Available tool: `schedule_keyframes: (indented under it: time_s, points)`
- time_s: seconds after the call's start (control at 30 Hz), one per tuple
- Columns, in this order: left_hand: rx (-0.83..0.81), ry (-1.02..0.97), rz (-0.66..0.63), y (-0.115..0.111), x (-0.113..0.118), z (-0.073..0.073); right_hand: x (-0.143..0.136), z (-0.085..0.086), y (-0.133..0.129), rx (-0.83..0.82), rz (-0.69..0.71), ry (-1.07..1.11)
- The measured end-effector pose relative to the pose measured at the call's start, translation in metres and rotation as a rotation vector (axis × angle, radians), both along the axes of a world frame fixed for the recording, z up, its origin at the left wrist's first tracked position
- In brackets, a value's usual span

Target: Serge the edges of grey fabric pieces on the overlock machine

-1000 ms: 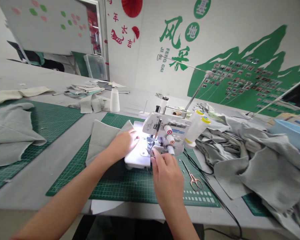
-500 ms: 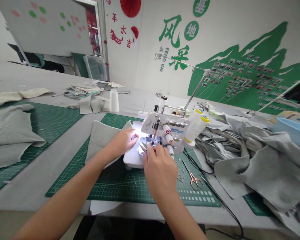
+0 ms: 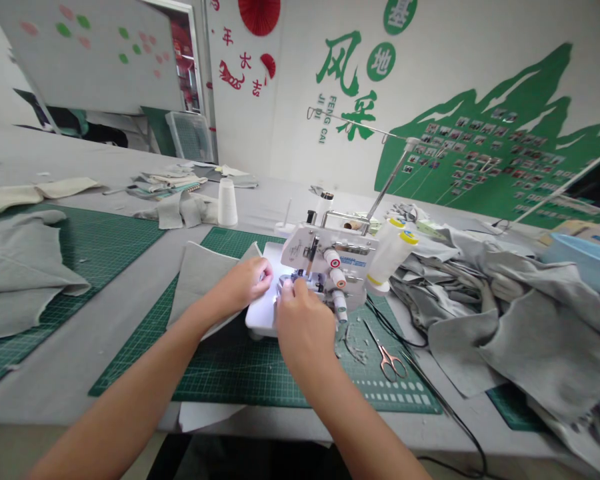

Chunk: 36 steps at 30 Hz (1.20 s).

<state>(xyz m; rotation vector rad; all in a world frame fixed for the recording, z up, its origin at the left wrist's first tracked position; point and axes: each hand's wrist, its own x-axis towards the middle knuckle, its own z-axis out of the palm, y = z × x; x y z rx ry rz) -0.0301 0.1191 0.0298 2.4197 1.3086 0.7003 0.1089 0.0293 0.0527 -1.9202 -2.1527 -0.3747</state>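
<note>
A white sewing machine [image 3: 300, 243] with a lit needle area stands on a green cutting mat [image 3: 230, 373]. My left hand [image 3: 247, 280] is closed at the left side of its plate, fingers curled; what it pinches, if anything, is too small to make out. My right hand [image 3: 305, 320] is closed at the front of the needle area, its fingertips together on something hidden by the hand. Under and beside my left wrist lies a grey cloth piece [image 3: 193, 273]. Copper-handled scissors [image 3: 391, 363] rest on the mat to the right.
A grey cloth heap [image 3: 540, 333] and a blue basin [image 3: 587, 260] are at the right. Yellow-topped thread cones [image 3: 393, 257] stand behind the machine, a white cone [image 3: 227, 203] to its left. More cloth [image 3: 25, 267] lies on the left mat. Black cables run near the scissors.
My right hand has moved slightly left over the plate front, uncovering thread scraps on the mat. The blades seen near its fingertips are now hidden. My left hand's fingers have curled in.
</note>
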Motion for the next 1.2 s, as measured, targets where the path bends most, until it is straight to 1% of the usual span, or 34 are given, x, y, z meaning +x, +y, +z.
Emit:
schedule_keyframes:
  time_s: [0.17, 0.23, 0.33, 0.57, 0.77, 1.07, 1.2]
  points:
    - [-0.007, -0.023, -0.015, 0.003, -0.001, 0.0, -0.006, 0.016, 0.008, -0.153, -0.003, -0.029]
    - [-0.01, -0.028, -0.031, 0.004, -0.001, 0.0, -0.006, 0.019, 0.009, -0.177, -0.004, -0.046]
    - [-0.011, -0.037, -0.047, 0.003, -0.001, 0.0, -0.008, 0.019, 0.012, -0.172, -0.007, -0.06]
    - [-0.003, -0.057, -0.043, 0.001, -0.002, -0.001, -0.01, 0.009, 0.022, -0.097, -0.009, -0.05]
    - [0.029, -0.048, -0.001, -0.001, 0.002, -0.002, -0.006, -0.002, 0.017, 0.016, -0.015, -0.026]
    - [0.058, 0.005, 0.072, -0.019, 0.01, 0.006, 0.003, -0.014, 0.007, 0.191, 0.032, -0.05]
    - [0.053, 0.022, 0.093, -0.023, 0.012, 0.007, 0.007, -0.02, 0.009, 0.241, 0.069, -0.047]
